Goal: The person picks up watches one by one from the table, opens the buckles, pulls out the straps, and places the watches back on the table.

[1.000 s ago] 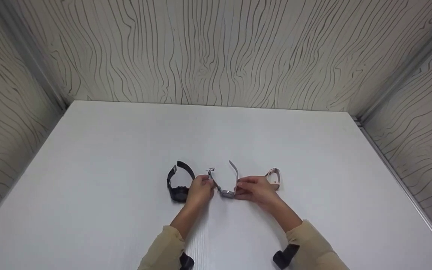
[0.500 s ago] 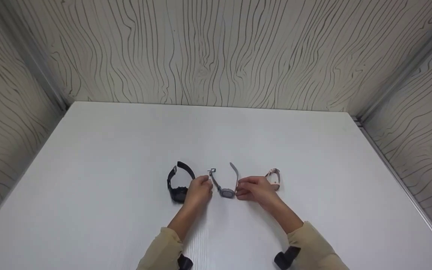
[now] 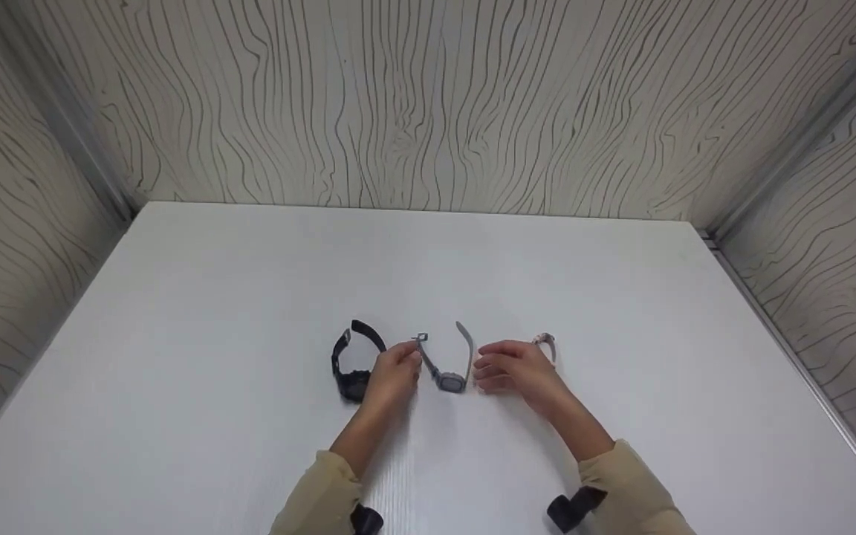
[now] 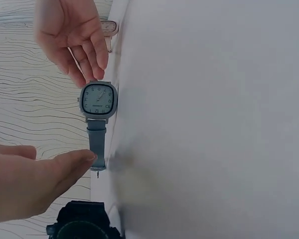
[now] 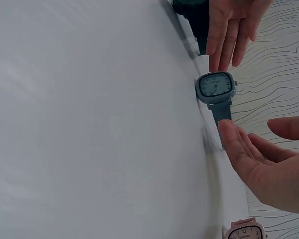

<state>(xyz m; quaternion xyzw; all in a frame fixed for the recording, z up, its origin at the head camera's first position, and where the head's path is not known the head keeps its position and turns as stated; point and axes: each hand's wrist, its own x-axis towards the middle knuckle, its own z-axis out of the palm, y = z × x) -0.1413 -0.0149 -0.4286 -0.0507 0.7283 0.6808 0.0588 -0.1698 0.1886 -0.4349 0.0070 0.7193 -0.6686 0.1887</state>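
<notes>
A grey wristwatch (image 3: 451,382) with a rounded-square case stands unfastened on the white table, its two strap ends spread up and away. On its left is my left hand (image 3: 394,375), fingertips right at the buckle-side strap; in the left wrist view, the extended fingers (image 4: 72,162) overlap that strap. My right hand (image 3: 521,371) is just right of the other strap half, fingers spread and a small gap showing between. A black wristwatch (image 3: 354,386) stands partly hidden behind the left hand. Partly covered by the right hand is a pink wristwatch (image 5: 245,232).
The white table (image 3: 250,282) runs back to a wall (image 3: 398,104) with a wood-grain pattern. Side walls with the same pattern rise at left and right. Both wrists carry black camera mounts (image 3: 566,513) near the beige sleeves.
The right hand has let go of the grey watch's strap and drawn slightly right, covering more of the pink watch. The left fingers have eased off the other strap half. The grey watch has tilted slightly.
</notes>
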